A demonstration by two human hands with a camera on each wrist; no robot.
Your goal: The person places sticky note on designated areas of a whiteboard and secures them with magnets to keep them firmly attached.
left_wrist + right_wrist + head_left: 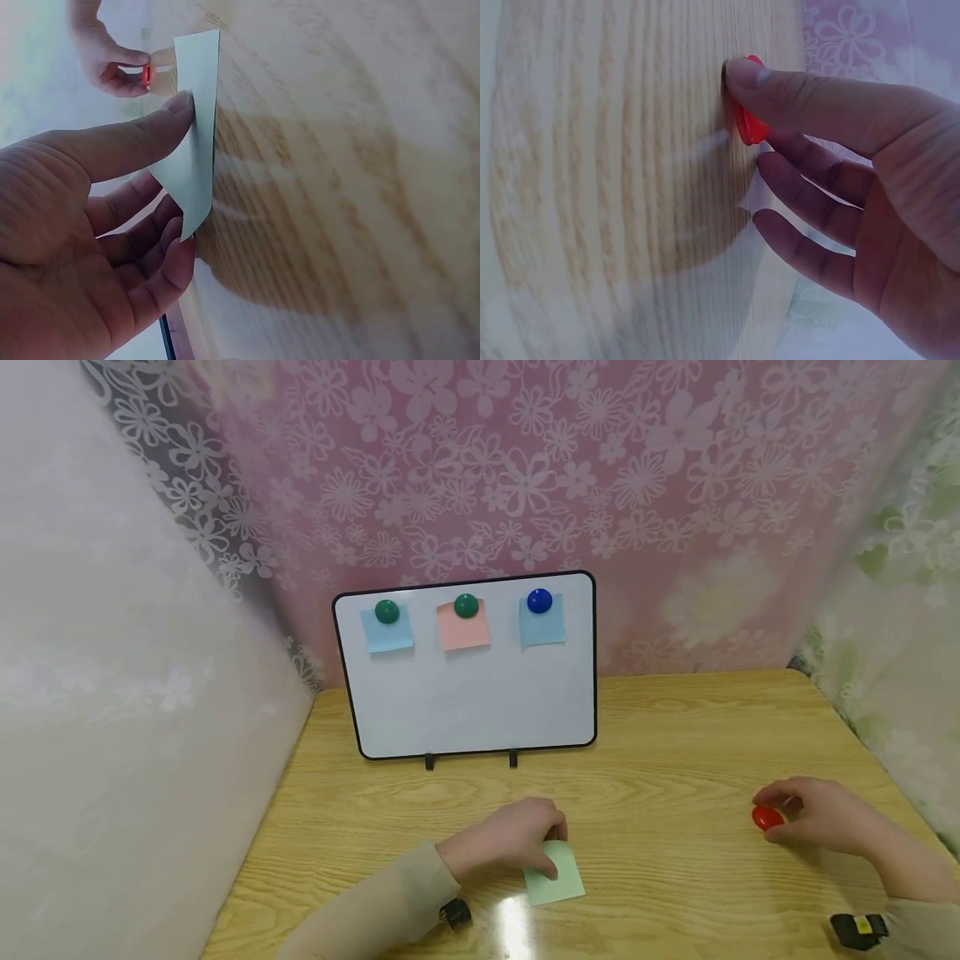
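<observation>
My left hand (517, 835) pinches a pale green paper note (562, 881) just above the table, thumb on its face and fingers behind it. In the left wrist view the note (196, 135) is seen nearly edge-on. Over at the right, my right hand (828, 818) holds a round red magnet (767, 817) between thumb and fingers, close to the tabletop. The right wrist view shows the magnet (751, 120) partly covered by the thumb, with the other fingers loosely bent beside it.
A whiteboard (480, 702) stands at the back on small black feet. Two blue notes (390, 639) (542, 631) and a pink note (465, 633) hang on it under green magnets (387, 612) and a blue magnet (539, 601). The wooden table (675, 752) meets patterned walls.
</observation>
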